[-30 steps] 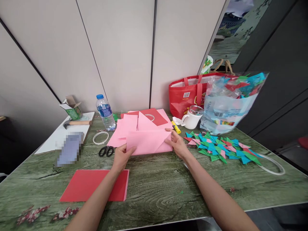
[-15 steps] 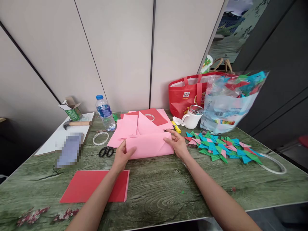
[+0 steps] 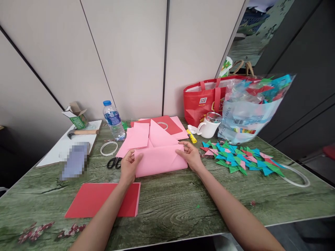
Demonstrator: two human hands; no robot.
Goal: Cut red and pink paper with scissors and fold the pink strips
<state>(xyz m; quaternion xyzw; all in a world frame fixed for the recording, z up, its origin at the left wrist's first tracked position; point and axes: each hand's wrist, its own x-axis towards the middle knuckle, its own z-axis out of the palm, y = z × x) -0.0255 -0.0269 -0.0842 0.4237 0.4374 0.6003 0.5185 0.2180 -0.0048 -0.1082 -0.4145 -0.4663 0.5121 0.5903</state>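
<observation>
A folded sheet of pink paper (image 3: 160,162) is held up by both hands over the middle of the table. My left hand (image 3: 129,165) pinches its left end, thumb in front and fingers behind. At its right end, my right hand (image 3: 190,155) grips the top corner the same way. Behind it lie more pink paper pieces (image 3: 140,134), partly covered by the held sheet. Black-handled scissors (image 3: 114,162) lie just left of my left hand, their blades hidden. Below my left forearm rests a stack of red and pink paper (image 3: 91,200).
A water bottle (image 3: 114,120), tape roll (image 3: 109,148) and hammer (image 3: 82,132) stand or lie at left. At right are a glue stick (image 3: 192,136), white mug (image 3: 208,127), red bag (image 3: 195,104), plastic bag (image 3: 248,118) and a pile of folded paper triangles (image 3: 235,158).
Both hands have shifted slightly left, and the left end of the pink paper sits a little lower. My left hand's fingers have moved up along the paper's edge.
</observation>
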